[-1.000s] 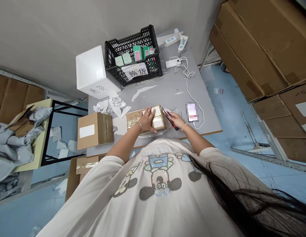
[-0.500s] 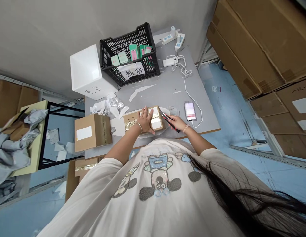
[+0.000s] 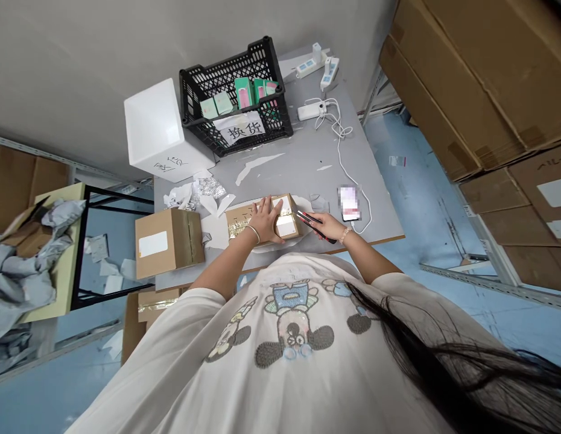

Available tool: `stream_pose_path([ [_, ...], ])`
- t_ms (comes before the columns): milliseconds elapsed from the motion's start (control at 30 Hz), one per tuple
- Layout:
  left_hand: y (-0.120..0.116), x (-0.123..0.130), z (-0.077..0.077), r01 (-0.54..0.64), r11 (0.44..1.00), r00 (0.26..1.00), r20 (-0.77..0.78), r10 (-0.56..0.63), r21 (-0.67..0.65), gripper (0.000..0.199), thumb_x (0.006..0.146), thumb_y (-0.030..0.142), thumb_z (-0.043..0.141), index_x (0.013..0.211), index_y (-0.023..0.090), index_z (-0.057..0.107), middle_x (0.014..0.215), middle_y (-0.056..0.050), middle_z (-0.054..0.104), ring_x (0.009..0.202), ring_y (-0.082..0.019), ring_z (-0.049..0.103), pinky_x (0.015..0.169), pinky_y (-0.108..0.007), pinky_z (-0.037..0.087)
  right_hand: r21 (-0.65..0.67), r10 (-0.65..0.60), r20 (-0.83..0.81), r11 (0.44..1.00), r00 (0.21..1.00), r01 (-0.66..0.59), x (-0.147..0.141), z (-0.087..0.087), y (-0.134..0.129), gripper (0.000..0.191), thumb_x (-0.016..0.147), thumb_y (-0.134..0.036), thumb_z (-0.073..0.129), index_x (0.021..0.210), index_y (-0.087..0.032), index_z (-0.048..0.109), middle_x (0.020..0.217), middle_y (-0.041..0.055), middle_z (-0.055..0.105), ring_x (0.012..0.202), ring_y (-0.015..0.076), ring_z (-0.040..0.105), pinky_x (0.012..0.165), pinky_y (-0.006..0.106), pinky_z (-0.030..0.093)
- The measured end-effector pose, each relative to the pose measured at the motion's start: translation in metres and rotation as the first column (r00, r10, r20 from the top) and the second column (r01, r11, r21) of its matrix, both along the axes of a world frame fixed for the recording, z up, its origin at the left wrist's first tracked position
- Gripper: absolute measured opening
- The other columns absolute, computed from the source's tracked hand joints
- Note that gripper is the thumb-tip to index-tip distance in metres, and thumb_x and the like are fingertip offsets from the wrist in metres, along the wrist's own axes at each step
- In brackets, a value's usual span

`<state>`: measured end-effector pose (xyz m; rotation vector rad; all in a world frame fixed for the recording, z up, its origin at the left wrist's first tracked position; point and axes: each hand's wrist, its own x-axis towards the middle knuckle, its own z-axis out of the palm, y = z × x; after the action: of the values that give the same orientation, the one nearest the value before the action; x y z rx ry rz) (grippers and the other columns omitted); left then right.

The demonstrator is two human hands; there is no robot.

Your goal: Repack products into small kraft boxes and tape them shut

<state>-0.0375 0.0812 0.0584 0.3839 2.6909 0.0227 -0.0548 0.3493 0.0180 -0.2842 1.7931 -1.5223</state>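
Note:
A brown cardboard box (image 3: pixel 238 218) with shiny tape and a white label lies on the grey table in front of me. Spread flat on its top, my left hand (image 3: pixel 264 220) presses it with fingers apart. My right hand (image 3: pixel 328 226) is closed around a black and red utility knife (image 3: pixel 311 220), just right of the box. The knife's tip points at the box's right end, with a small gap between them. Under the box lies a pale sheet of torn paper (image 3: pixel 303 207).
A black plastic crate (image 3: pixel 280 120) with small green boxes stands at the back, beside a white foam box (image 3: pixel 156 120). Left sits another carton (image 3: pixel 158 246). A phone (image 3: pixel 349 202) charges at the right, its cable running to power strips (image 3: pixel 311 111). Stacked cartons (image 3: pixel 461 84) rise at far right.
My right hand has drawn the utility knife slightly right, away from the box's end. My left hand stays flat on the box.

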Motion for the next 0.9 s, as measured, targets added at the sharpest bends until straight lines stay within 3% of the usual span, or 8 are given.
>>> stream_pose_path([
  [333,-0.005,-0.010,-0.005,0.036,0.999,0.995,0.093,-0.036,-0.003,0.155,0.039,0.075,0.080,0.157,0.018,-0.003,0.160,-0.025,-0.011,0.146,-0.049,-0.006,0.113,-0.065,0.005,0.044,-0.052,-0.006,0.998,0.999,0.052,0.001,0.001,-0.005,0.047,0.094,-0.037,0.056,0.140,-0.024,0.054,0.055,-0.0053,0.054,0.039,0.0076,0.048,0.038,0.017,0.037],
  [500,-0.010,-0.017,0.000,0.019,0.999,0.992,0.123,-0.022,0.028,0.139,0.052,0.078,0.072,0.157,0.023,0.000,0.162,-0.021,-0.008,0.148,-0.044,-0.003,0.114,-0.062,0.008,0.094,-0.103,-0.011,0.990,0.995,0.104,-0.002,0.003,-0.017,0.049,0.094,-0.039,0.058,0.140,-0.024,0.055,0.056,-0.0039,0.055,0.038,0.0085,0.048,0.036,0.018,0.036],
  [633,-0.006,-0.015,0.003,-0.007,1.000,0.992,0.128,0.006,0.004,0.138,0.052,0.076,0.074,0.157,0.025,0.002,0.163,-0.018,-0.009,0.148,-0.044,-0.003,0.115,-0.061,0.009,0.079,-0.033,-0.012,0.996,0.999,0.034,-0.005,0.008,-0.011,0.047,0.094,-0.042,0.056,0.139,-0.025,0.056,0.053,-0.0049,0.053,0.038,0.0089,0.048,0.036,0.018,0.036],
  [900,0.006,-0.019,0.006,-0.040,0.996,0.979,0.195,0.055,-0.084,0.154,0.042,0.078,0.077,0.156,0.023,-0.012,0.161,-0.017,-0.018,0.148,-0.043,-0.007,0.116,-0.059,0.008,0.147,0.121,-0.005,0.982,0.993,-0.119,-0.012,0.020,0.009,0.048,0.096,-0.039,0.055,0.142,-0.025,0.052,0.052,-0.0061,0.053,0.039,0.0084,0.049,0.038,0.017,0.036],
])
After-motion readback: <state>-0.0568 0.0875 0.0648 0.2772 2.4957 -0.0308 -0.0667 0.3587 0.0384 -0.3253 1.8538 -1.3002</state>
